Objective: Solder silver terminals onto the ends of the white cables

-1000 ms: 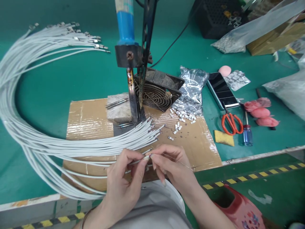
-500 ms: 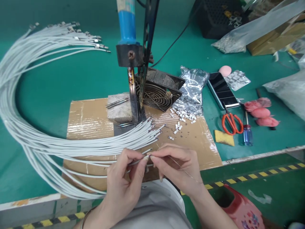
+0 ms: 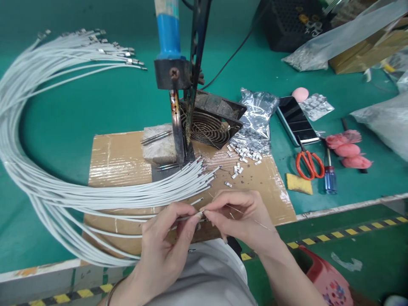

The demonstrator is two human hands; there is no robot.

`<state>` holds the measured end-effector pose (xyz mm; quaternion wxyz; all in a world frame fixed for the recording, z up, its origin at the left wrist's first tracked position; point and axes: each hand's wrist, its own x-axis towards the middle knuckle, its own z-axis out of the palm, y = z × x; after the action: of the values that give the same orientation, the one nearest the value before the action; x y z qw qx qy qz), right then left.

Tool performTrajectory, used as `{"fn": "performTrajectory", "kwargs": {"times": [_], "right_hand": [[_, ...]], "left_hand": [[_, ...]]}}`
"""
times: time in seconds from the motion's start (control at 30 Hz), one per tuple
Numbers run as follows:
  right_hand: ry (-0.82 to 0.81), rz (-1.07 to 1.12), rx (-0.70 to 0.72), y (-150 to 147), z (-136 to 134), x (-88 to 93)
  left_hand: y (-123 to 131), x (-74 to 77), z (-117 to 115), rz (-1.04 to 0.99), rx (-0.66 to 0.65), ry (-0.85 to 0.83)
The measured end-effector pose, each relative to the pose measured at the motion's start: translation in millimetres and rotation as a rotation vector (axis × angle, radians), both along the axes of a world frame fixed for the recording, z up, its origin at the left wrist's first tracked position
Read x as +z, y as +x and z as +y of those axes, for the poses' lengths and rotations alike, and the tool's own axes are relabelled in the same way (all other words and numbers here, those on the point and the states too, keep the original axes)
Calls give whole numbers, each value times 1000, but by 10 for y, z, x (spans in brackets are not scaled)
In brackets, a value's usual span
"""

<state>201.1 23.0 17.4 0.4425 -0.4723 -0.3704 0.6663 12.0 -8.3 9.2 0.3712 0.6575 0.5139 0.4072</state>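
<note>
My left hand (image 3: pixel 167 242) is closed, thumb and forefinger pinching a white cable (image 3: pixel 181 218) near its end. Right against those fingertips, my right hand (image 3: pixel 245 216) pinches at the cable's tip. What sits between its fingers is too small to make out. A thin silvery wire (image 3: pixel 236 210) runs past the fingers of my right hand toward the wrist. Beside and behind my hands, a bundle of white cables (image 3: pixel 127 195) lies with its stripped ends to the right. Small metal connectors (image 3: pixel 247 153) are scattered on the cardboard (image 3: pixel 270 195) beyond my right hand.
A blue-handled soldering iron (image 3: pixel 168 36) hangs in a stand above the cardboard, before a black fan (image 3: pixel 207 125). To the right lie a phone (image 3: pixel 296 121), orange scissors (image 3: pixel 309 165), a screwdriver (image 3: pixel 330 178) and a yellow sponge (image 3: pixel 299 184). Cable ends with connectors (image 3: pixel 121 53) lie at back left.
Both hands stay together at the cable tip and have shifted slightly to the right. The fingers of my right hand have curled a little differently around the thin wire.
</note>
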Motion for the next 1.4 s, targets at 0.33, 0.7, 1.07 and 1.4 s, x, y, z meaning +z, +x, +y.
{"fn": "performTrajectory", "kwargs": {"times": [0.33, 0.7, 1.07, 1.4], "right_hand": [[216, -170, -216, -222, -153, -72], [836, -581, -232, -248, -209, -219], [739, -467, 178, -50, 87, -121], [528, -592, -247, 254, 130, -311]], "left_hand": [[68, 79, -20, 7, 43, -45], [78, 126, 120, -534, 179, -565], [210, 292, 153, -369, 239, -573], [138, 199, 216, -375, 274, -608]]}}
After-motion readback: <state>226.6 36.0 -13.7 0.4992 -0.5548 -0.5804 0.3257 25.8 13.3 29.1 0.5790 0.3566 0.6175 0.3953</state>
